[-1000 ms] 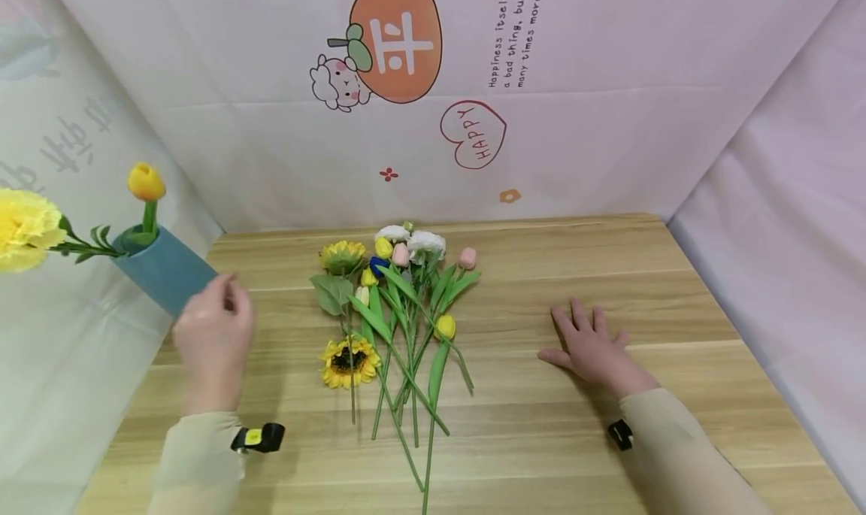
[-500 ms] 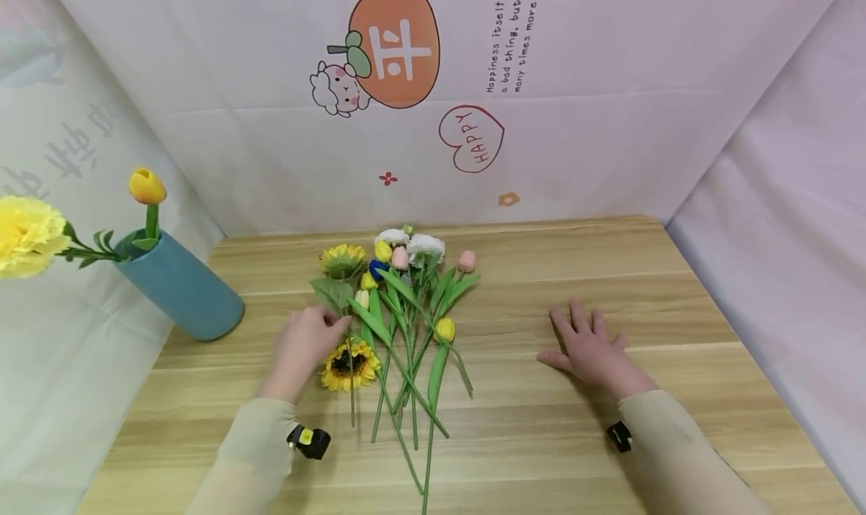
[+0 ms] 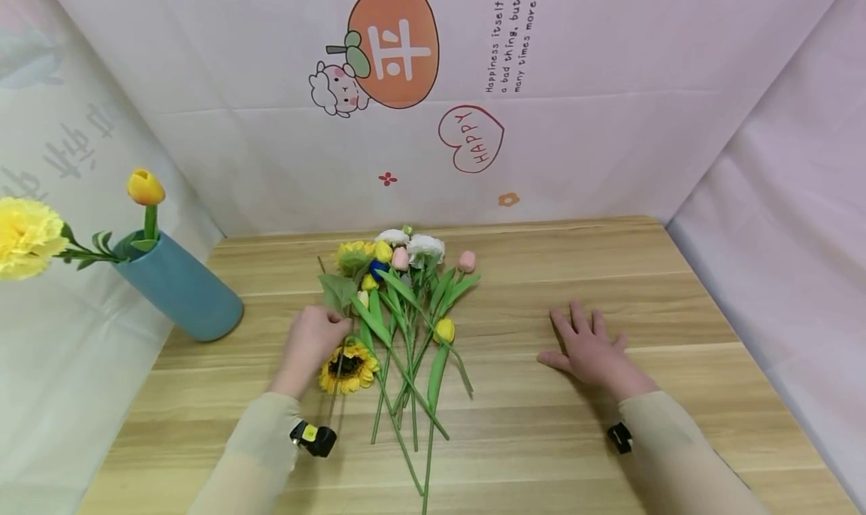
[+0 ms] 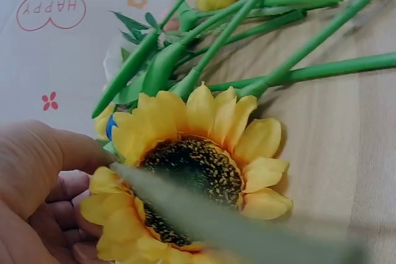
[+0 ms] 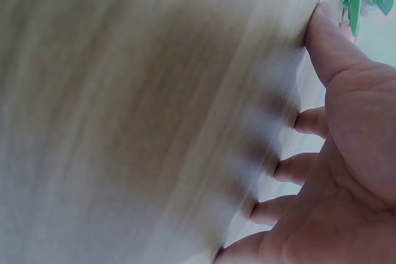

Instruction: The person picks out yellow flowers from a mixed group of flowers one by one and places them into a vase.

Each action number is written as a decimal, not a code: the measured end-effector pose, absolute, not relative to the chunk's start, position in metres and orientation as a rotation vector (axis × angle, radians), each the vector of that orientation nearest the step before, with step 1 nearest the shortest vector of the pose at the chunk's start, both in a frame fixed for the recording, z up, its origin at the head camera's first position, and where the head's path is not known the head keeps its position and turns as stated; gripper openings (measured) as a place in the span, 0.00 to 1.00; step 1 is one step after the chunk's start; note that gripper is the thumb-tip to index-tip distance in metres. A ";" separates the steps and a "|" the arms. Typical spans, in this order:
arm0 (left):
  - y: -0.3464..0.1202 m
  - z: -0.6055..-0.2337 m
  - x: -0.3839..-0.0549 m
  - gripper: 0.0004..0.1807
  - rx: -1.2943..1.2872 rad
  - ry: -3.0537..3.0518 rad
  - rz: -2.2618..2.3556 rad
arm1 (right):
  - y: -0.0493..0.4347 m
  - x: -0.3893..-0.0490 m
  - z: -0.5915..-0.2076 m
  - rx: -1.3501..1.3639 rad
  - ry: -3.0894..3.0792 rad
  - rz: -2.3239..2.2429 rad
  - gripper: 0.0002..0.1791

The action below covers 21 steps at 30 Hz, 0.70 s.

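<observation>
My left hand pinches the green stem of a sunflower whose head points to the back of the table. That stem crosses in front of a second sunflower, which lies face up beside the fingers. In the left wrist view, thumb and curled fingers meet at the stem, next to the second sunflower's petals. My right hand rests with fingers spread on the wooden table, holding nothing. Just right of the left hand, several tulips and white flowers lie in a loose pile.
At the left, a blue vase leans in this view, holding a yellow ruffled flower and an orange-yellow tulip. Printed white cloth rises behind the table and along both sides.
My left hand has left the vase, moved right to the flowers and taken the sunflower's stem. The sunflower's head has shifted slightly right and its stem end left. The right hand stays put.
</observation>
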State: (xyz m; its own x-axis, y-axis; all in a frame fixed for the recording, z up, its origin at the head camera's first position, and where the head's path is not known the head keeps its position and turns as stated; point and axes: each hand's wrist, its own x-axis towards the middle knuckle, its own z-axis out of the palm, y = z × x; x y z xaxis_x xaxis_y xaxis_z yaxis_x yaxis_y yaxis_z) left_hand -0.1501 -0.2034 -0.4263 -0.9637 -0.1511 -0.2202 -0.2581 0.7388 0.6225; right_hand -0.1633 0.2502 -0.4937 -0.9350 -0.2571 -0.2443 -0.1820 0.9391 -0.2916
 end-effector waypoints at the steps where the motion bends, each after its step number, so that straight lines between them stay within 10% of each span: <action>1: -0.204 -0.425 -0.150 0.24 -0.336 2.779 1.045 | 0.250 -0.163 -0.493 -0.325 2.814 -0.386 0.55; 21: -0.215 -0.393 -0.142 0.14 -0.244 3.044 1.087 | 0.251 -0.163 -0.495 -0.329 2.825 -0.386 0.56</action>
State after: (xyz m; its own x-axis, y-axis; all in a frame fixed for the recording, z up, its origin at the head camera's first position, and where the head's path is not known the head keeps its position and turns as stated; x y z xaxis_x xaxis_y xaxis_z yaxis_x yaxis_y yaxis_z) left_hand -0.1419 -0.2145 -0.3930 -0.9837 -0.1743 0.0433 -0.1075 0.7646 0.6355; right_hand -0.1628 0.2509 -0.4945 -0.9374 -0.2578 -0.2339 -0.1857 0.9387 -0.2905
